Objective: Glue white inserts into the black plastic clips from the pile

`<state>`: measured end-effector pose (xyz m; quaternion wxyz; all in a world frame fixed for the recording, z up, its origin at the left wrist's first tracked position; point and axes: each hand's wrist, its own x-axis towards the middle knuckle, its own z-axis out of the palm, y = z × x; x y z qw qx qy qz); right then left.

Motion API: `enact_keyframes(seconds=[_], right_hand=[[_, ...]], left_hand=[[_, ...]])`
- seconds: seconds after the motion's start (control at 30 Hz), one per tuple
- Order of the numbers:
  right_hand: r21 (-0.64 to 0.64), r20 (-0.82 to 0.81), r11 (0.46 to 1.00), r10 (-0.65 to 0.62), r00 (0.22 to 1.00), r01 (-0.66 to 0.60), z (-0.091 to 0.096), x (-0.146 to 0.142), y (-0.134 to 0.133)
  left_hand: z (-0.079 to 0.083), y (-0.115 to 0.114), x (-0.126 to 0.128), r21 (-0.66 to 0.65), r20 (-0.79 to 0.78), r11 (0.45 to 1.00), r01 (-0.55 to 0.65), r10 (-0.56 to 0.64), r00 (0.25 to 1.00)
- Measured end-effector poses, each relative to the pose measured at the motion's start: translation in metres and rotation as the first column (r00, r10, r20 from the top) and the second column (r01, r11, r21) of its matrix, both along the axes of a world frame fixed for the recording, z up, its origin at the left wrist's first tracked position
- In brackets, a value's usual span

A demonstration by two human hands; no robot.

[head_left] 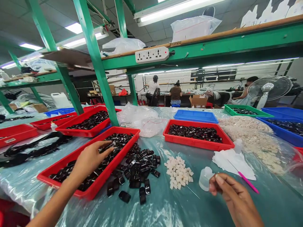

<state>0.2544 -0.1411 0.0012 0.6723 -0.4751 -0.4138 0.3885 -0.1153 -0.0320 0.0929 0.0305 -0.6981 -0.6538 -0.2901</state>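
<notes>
My left hand [91, 159] reaches over the near red tray [88, 194], which holds many small glossy black plastic parts [121, 138]. Its fingers are stretched out and a little apart, with the tips just above the parts. On the right, my right hand [233, 192] is closed in a pinch beside a small translucent plastic cup [205, 179]. Whatever sits between those fingertips is hidden or too small to name. Between the hands lie a loose heap of black parts [142, 164] and a pile of small cream-white pieces [179, 172].
A pink-handled tool [248, 182] rests on white tissue [233, 160]. Another red tray [199, 143] of black parts stands behind, beside a plastic bag of pale pieces [258, 142]. A green post [97, 60] rises behind the near tray. People [175, 94] sit in the background.
</notes>
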Motion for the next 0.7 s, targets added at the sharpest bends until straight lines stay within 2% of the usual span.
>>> enact_keyframes(seconds=[0.03,0.1,0.2,0.3,0.4,0.47,0.57,0.7], right_hand=[[0.015,0.032,0.999,-0.037,0.999,0.037,0.000,0.005,0.003],[0.034,0.117,0.990,-0.141,0.983,0.138,-0.001,0.018,0.009],[0.018,0.227,0.950,-0.309,0.924,0.313,-0.002,0.048,0.019],[-0.054,0.438,0.884,-0.397,0.807,0.464,-0.005,0.083,0.027],[-0.092,0.687,0.828,-0.349,0.637,0.553,-0.008,0.110,0.030],[-0.095,0.804,0.808,-0.283,0.524,0.582,-0.010,0.120,0.030],[-0.133,0.904,0.789,-0.151,0.399,0.600,-0.015,0.123,0.029],[-0.251,0.945,0.744,0.051,0.323,0.619,-0.020,0.121,0.030]], left_hand=[[-0.003,0.003,-0.006,0.027,-0.165,0.999,-0.032,0.036,0.986],[-0.013,0.007,-0.007,0.054,-0.336,0.998,-0.043,0.059,0.940],[-0.031,0.003,0.019,-0.014,-0.325,0.995,0.098,-0.097,0.941],[-0.048,-0.009,0.060,-0.134,-0.220,0.942,0.307,-0.331,0.918],[-0.059,-0.020,0.095,-0.250,-0.140,0.861,0.443,-0.485,0.863],[-0.063,-0.022,0.110,-0.322,-0.141,0.823,0.467,-0.530,0.836],[-0.068,-0.017,0.124,-0.396,-0.219,0.817,0.420,-0.528,0.821],[-0.069,-0.008,0.134,-0.406,-0.297,0.835,0.371,-0.505,0.810]])
